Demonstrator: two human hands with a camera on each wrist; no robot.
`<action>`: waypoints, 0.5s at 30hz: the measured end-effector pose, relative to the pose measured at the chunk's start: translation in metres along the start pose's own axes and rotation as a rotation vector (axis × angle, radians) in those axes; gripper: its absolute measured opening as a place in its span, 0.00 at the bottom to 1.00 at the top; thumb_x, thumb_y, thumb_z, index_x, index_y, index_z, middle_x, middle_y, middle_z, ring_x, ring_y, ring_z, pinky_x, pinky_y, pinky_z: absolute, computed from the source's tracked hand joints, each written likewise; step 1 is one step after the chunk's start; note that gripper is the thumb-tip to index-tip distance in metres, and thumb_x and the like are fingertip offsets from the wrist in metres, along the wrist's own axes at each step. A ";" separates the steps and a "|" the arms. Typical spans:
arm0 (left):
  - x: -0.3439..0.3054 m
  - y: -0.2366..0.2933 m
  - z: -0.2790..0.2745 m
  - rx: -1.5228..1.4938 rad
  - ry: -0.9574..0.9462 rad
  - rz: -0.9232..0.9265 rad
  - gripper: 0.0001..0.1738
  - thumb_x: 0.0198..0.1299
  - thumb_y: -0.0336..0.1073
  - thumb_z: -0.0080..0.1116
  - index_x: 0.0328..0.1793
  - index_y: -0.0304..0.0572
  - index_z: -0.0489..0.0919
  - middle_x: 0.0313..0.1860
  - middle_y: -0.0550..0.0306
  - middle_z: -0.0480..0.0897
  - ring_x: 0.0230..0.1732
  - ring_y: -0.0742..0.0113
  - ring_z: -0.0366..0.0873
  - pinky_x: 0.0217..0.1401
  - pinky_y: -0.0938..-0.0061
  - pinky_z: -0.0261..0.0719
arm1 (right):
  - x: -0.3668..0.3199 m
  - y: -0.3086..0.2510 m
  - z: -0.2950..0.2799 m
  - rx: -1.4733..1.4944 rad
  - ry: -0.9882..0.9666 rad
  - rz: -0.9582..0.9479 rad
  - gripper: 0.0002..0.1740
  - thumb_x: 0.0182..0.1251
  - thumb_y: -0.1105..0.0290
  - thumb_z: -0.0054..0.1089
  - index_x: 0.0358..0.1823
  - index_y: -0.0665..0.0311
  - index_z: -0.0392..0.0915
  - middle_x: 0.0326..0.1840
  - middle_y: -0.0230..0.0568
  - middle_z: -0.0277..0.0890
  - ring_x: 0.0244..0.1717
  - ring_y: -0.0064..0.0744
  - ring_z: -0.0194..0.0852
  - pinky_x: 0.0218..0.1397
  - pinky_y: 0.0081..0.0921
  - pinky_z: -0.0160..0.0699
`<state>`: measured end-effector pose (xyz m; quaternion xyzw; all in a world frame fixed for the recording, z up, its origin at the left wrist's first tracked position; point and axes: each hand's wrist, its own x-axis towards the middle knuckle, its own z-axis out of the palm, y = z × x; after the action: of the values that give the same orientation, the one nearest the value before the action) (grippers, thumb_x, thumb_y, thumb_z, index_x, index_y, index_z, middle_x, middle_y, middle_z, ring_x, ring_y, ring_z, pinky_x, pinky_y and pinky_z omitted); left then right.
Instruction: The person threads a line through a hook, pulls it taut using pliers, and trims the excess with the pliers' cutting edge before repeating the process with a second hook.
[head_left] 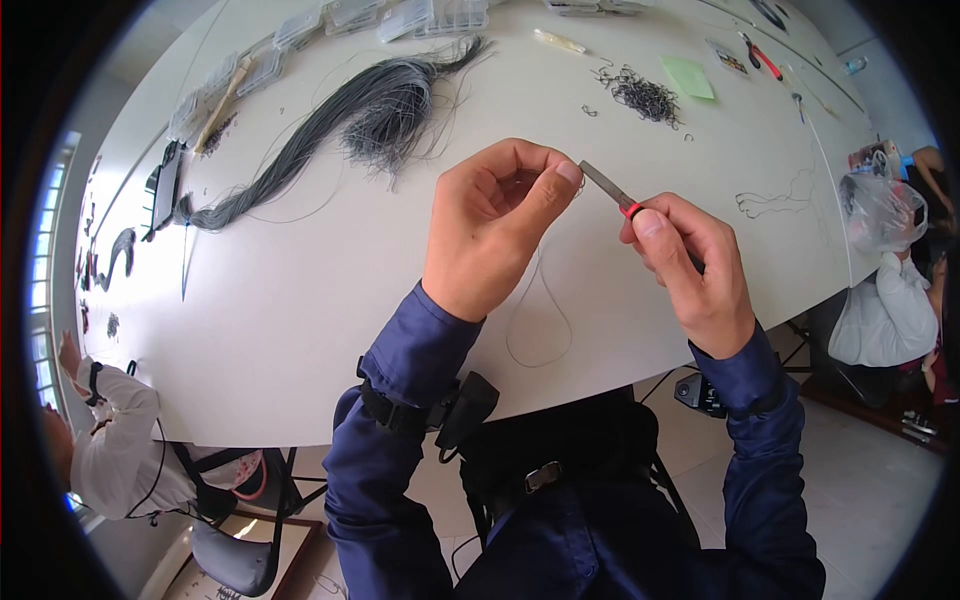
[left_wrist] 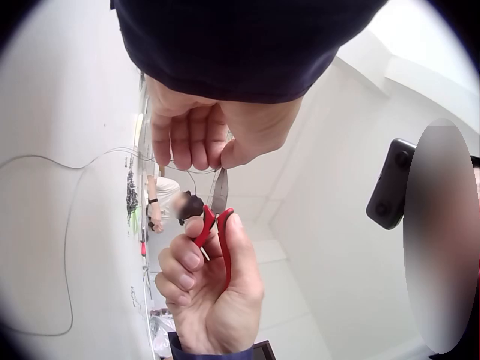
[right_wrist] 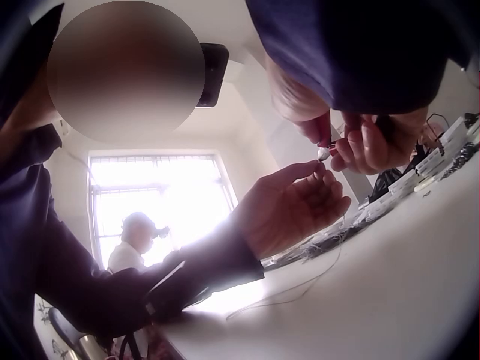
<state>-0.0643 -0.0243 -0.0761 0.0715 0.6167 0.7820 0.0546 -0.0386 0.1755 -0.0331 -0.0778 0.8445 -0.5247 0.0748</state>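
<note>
My left hand [head_left: 490, 225] pinches a thin grey line [head_left: 571, 330] between thumb and fingertips, and the line drops in a loose loop over the white table. Whatever small piece sits at the pinch is mostly hidden by the fingertips. My right hand [head_left: 705, 265] grips small pliers [head_left: 606, 184] by their handles. In the left wrist view the pliers' red handles [left_wrist: 226, 251] show between thumb and curled fingers. Their metal tips reach right up to the left thumb tip. From the right wrist view, both hands [right_wrist: 292, 210] meet above the table.
On the table [head_left: 300, 340] lie a long bundle of grey line [head_left: 300, 150], a pile of dark small hooks [head_left: 645, 97], a green paper [head_left: 687, 77] and red-handled pliers [head_left: 765, 60]. Clear plastic boxes [head_left: 410, 18] line the far edge. People sit at both sides.
</note>
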 end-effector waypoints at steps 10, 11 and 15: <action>0.000 0.001 0.000 0.045 -0.004 0.003 0.11 0.71 0.33 0.58 0.44 0.28 0.80 0.41 0.53 0.83 0.49 0.67 0.81 0.61 0.71 0.77 | -0.001 0.002 0.005 -0.098 0.071 -0.110 0.16 0.75 0.63 0.59 0.37 0.72 0.79 0.20 0.28 0.66 0.23 0.16 0.60 0.27 0.20 0.62; 0.000 0.001 0.000 0.044 -0.002 -0.001 0.10 0.70 0.32 0.58 0.44 0.28 0.80 0.41 0.53 0.83 0.48 0.67 0.81 0.61 0.70 0.77 | -0.001 0.002 0.004 -0.092 0.087 -0.100 0.16 0.75 0.63 0.58 0.36 0.72 0.79 0.20 0.28 0.66 0.23 0.16 0.59 0.28 0.20 0.62; 0.001 -0.001 -0.003 -0.018 -0.010 0.014 0.10 0.69 0.32 0.58 0.42 0.29 0.80 0.38 0.56 0.83 0.44 0.70 0.80 0.55 0.73 0.77 | 0.003 0.005 -0.008 -0.128 0.137 -0.066 0.18 0.76 0.61 0.58 0.35 0.72 0.78 0.20 0.28 0.66 0.24 0.15 0.59 0.28 0.19 0.60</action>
<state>-0.0660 -0.0270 -0.0776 0.0792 0.6090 0.7874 0.0528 -0.0431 0.1840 -0.0346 -0.0741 0.8764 -0.4757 -0.0054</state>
